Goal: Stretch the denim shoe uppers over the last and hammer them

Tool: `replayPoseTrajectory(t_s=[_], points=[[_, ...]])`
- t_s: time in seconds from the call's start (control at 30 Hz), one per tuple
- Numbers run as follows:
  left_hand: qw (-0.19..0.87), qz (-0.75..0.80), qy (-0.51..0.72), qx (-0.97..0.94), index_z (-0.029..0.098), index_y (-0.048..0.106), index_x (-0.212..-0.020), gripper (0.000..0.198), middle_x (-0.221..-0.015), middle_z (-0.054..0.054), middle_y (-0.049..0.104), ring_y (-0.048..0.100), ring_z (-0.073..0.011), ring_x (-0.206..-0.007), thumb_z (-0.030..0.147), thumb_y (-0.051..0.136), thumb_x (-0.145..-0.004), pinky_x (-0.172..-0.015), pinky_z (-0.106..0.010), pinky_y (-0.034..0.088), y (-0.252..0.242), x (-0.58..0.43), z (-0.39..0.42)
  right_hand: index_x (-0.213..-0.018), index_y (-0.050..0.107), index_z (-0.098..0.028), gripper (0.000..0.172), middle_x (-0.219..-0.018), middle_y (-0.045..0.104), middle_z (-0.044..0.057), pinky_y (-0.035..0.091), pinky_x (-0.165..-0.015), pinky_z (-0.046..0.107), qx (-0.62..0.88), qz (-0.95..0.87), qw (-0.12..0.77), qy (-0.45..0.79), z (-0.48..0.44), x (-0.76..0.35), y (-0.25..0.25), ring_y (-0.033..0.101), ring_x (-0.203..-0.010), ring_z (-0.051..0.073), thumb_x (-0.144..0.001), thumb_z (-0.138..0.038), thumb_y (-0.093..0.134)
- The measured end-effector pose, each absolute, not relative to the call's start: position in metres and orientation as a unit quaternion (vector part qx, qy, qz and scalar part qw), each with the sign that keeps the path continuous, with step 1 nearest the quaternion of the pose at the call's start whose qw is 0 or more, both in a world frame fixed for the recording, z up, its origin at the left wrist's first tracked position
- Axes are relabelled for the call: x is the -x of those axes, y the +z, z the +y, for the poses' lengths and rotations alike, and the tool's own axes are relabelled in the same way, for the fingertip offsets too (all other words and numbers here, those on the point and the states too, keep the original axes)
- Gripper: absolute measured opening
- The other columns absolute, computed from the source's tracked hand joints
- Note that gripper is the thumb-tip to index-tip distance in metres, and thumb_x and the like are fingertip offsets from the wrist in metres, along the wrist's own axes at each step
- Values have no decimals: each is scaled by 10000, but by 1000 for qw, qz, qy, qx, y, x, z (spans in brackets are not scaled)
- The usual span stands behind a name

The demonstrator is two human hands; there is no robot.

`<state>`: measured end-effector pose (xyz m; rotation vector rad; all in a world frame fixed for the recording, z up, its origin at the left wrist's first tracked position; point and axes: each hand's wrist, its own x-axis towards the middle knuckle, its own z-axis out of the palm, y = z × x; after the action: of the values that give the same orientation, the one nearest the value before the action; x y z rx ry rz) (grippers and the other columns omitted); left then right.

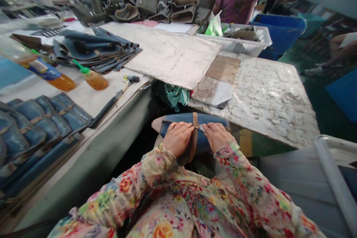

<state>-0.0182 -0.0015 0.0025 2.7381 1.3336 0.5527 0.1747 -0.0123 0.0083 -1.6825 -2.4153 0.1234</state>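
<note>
A: What has the person in the flowered shirt (164,200) got there?

B: A blue piece (213,119), curved on top, with a brown strap (193,147) running across its middle. It's just above the lap, in front of the belly and off the near edge of the table (131,98).

A: And the hands?

B: Both are on it. The left hand (178,139) grasps it on the left of the strap, fingers bent over the top, fingertips right at the strap. The right hand (219,137) lies on the other side, pinching a small pale thing (199,127) against the strap. It's too small for me to say what that is.

A: So the hands nearly meet?

B: Yes, at the strap, with only a little gap between them.

A: What's about them?

B: Some green cloth (177,95) just beyond the piece, and a worn board (267,93) off to the right. Over on the left, a row of blue flaps (52,117) lies overlapping, near a bottle (46,68) of orange liquid and a smaller squeeze bottle (94,79) with a green top.
</note>
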Motion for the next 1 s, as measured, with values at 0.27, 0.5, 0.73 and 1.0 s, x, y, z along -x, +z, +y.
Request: replayPoseTrajectory(t_s=[0.27, 0.5, 0.73, 1.0], points=[[-8, 465, 204, -861, 199, 572, -1109, 294, -1149, -49, 603, 509, -175, -1058, 227, 384, -885, -876, -336, 321, -3, 30, -6, -1094, 611, -222, 307, -1080, 588, 45, 428, -887, 346, 512, -837, 167, 98, -6, -190, 14, 477, -966, 197, -847, -237, 429], [4, 459, 187, -869, 192, 538, -1145, 305, -1175, -51, 581, 489, -180, -1080, 215, 392, -877, -868, -339, 321, -3, 33, -6, -1078, 624, -233, 293, -1078, 585, 40, 435, -864, 319, 470, -862, 161, 100, 8, -161, 20, 474, -949, 194, -847, -215, 445], [0, 458, 176, -871, 185, 520, -1171, 318, -1150, -57, 589, 499, -178, -1057, 211, 386, -884, -852, -329, 328, 0, 45, -5, -1086, 608, -227, 290, -1058, 585, 40, 448, -833, 300, 444, -880, 124, 117, 16, -143, 12, 460, -937, 187, -869, -237, 416], [-19, 494, 172, -852, 185, 536, -1140, 299, -1114, -62, 606, 512, -181, -1043, 217, 381, -887, -861, -330, 327, 1, 75, -2, -1070, 606, -216, 269, -1081, 566, 43, 431, -826, 285, 421, -893, 93, 131, 29, -107, 21, 453, -953, 181, -875, -229, 420]])
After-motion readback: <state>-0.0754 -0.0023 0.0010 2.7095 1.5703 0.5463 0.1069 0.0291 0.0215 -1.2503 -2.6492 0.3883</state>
